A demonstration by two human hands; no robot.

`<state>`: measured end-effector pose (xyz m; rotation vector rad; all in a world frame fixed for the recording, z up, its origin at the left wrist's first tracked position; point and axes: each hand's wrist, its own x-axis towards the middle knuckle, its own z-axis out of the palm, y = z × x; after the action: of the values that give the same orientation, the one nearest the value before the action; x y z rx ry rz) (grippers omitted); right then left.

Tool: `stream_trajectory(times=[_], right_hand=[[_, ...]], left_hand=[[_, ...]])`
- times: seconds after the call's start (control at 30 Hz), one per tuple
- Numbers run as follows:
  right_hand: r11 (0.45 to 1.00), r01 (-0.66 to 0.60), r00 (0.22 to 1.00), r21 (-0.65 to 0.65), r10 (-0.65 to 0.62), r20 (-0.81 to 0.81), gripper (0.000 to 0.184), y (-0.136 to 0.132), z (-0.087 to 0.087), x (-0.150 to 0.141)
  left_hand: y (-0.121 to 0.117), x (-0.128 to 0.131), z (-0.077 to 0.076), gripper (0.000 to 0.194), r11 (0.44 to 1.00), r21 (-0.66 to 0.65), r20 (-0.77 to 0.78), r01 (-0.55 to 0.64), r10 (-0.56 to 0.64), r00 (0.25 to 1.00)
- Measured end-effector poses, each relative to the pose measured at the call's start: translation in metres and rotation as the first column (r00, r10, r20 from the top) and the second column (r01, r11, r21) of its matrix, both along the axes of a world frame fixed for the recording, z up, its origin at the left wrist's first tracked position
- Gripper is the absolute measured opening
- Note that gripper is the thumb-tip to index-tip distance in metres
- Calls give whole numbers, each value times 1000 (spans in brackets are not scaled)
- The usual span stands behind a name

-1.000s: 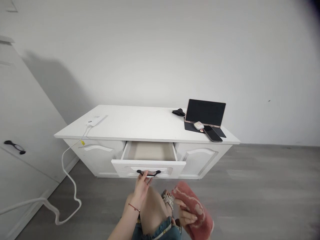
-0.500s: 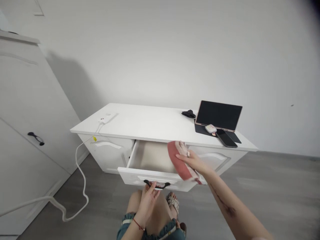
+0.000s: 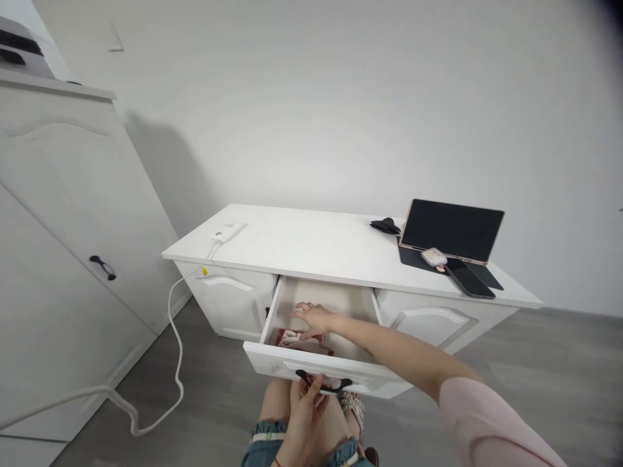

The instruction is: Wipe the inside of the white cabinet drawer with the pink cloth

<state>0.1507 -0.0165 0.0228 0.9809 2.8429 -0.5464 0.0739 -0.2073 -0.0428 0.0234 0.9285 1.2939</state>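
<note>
My left hand (image 3: 307, 405) is closed around the black drawer handle (image 3: 341, 386) on the front of the pulled-out drawer (image 3: 272, 360). Inside that drawer, a folded red and pale pink cloth (image 3: 296, 342) lies near the front left. My right hand (image 3: 314, 318) reaches in over the right side of the drawer. Its fingers are spread and point left, just behind the cloth, with the thumb at the cloth's edge. Whether the thumb touches the cloth I cannot tell.
On the white desk (image 3: 292, 240), a tablet (image 3: 452, 227), a phone (image 3: 470, 279), a small white case (image 3: 434, 257) and a black folded item (image 3: 385, 226) are at the right. A power strip (image 3: 228, 231) lies left, its white cable (image 3: 181, 357) trailing down. A white cabinet (image 3: 63, 214) stands left.
My right hand has moved left and down into the drawer and let go of the cloth, which now lies inside. My left hand stays on the handle. The view has shifted slightly.
</note>
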Motion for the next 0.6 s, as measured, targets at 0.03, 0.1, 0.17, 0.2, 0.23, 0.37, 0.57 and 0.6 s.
stream_trajectory(times=[0.03,0.1,0.17,0.2,0.23,0.37,0.57,0.6], right_hand=[[999,31,1000,38,-31,-2,77,-3,-6,-1],[998,-2,999,58,4,-32,65,-10,-17,-1],[987,-162,983,-13,160,-84,47,-16,-30,2],[968,-248,964,-45,241,-113,45,-18,-37,4],[945,-322,940,-62,311,-138,47,-20,-44,6],[890,-455,884,-37,447,-137,58,-21,-66,11],[911,-410,908,45,412,-74,46,-3,-83,5],[922,-384,920,56,387,-61,46,5,-83,2]], left_hand=[[0,0,-1,42,1000,-7,3,0,0,1000],[1,0,-1,42,1000,1,2,15,-15,1000],[1,0,-1,39,999,29,-15,34,-34,999],[1,0,-1,39,999,37,-23,38,-37,999],[2,-1,-1,39,999,34,-28,37,-36,999],[4,-2,-8,43,998,-22,-29,53,-54,998],[7,4,-30,50,998,-48,-102,34,-39,994],[7,4,-32,50,998,-54,-108,39,-44,993]])
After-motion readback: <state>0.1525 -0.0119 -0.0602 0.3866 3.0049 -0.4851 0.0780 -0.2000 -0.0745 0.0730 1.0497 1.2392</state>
